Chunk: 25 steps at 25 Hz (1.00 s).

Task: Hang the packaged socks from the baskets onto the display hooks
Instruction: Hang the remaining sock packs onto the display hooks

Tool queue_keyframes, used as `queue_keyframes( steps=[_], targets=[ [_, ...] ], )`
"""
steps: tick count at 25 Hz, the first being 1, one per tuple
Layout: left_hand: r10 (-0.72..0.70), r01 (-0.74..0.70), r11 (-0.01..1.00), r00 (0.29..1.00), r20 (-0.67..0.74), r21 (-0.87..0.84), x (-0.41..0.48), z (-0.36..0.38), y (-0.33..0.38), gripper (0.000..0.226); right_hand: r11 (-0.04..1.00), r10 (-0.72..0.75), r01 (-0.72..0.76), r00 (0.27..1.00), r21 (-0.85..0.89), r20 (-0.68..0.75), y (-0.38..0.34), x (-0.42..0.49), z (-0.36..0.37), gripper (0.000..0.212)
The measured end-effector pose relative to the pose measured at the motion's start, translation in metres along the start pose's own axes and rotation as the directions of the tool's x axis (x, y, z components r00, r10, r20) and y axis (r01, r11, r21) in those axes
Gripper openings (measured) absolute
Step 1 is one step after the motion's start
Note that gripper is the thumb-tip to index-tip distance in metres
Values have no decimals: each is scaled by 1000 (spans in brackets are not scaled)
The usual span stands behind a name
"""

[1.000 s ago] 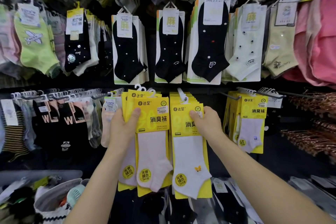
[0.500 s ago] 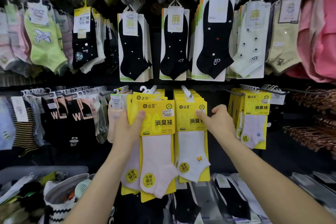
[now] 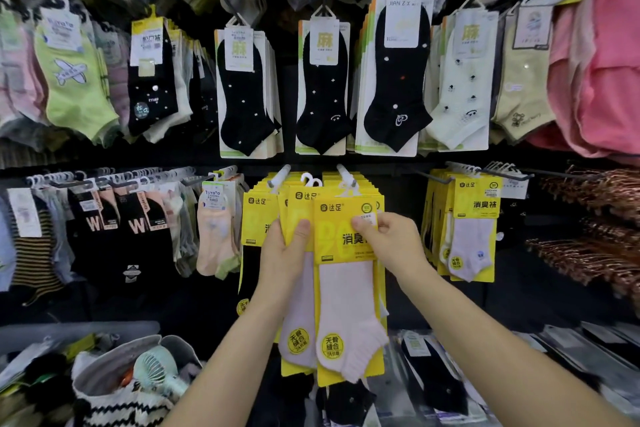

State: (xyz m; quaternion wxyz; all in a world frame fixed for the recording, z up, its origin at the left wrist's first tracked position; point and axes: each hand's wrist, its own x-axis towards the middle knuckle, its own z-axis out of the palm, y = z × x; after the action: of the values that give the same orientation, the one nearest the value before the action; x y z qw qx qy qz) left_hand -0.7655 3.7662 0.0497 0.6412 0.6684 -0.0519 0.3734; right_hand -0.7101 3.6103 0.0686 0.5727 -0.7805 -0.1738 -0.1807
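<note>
My left hand [image 3: 285,255] grips a small stack of yellow-carded sock packs [image 3: 301,288] with pale pink socks, white hanger loops showing at their tops. My right hand [image 3: 388,243] pinches the upper right of the front pack [image 3: 346,291] in that stack. Behind them, more yellow packs hang on two white-tipped display hooks [image 3: 344,173], one at centre left and one at centre right. A further yellow pack [image 3: 474,229] hangs to the right.
Black and cream sock packs [image 3: 322,90] fill the upper row. W-branded dark socks [image 3: 114,218] hang at left. A striped basket [image 3: 114,388] with a mint hand fan sits at bottom left. Copper-coloured hangers [image 3: 588,225] jut out at right.
My right hand left the hanging white-sock pack and came across to pinch the front pack of the stack in my left hand. The stack shifted right, in front of the hung packs.
</note>
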Motion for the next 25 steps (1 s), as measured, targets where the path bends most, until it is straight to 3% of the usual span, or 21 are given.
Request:
queue_keyframes(
  steps=[5,11,14,17,20,25],
  targets=[
    [43,-36,998,993,-109,60,15,-11,5,8,993,114,-108,986,53,-121,12,16,-15,38],
    [61,-38,990,984,-166,136,26,-31,7,15,994,94,-99,991,-41,-99,12,28,-3,34],
    [86,-65,991,979,-183,118,26,-39,12,7,991,75,-83,994,-103,-73,17,23,2,28],
    [48,-33,996,981,-186,80,24,-43,15,13,993,45,-50,998,-103,-46,26,14,8,20],
    [35,-26,998,983,-179,55,24,-45,14,12,998,1,-9,993,-62,-119,25,13,5,30],
    [39,-31,998,983,-180,51,25,-44,13,12,998,62,-63,985,0,-158,11,23,-2,39]
  ],
)
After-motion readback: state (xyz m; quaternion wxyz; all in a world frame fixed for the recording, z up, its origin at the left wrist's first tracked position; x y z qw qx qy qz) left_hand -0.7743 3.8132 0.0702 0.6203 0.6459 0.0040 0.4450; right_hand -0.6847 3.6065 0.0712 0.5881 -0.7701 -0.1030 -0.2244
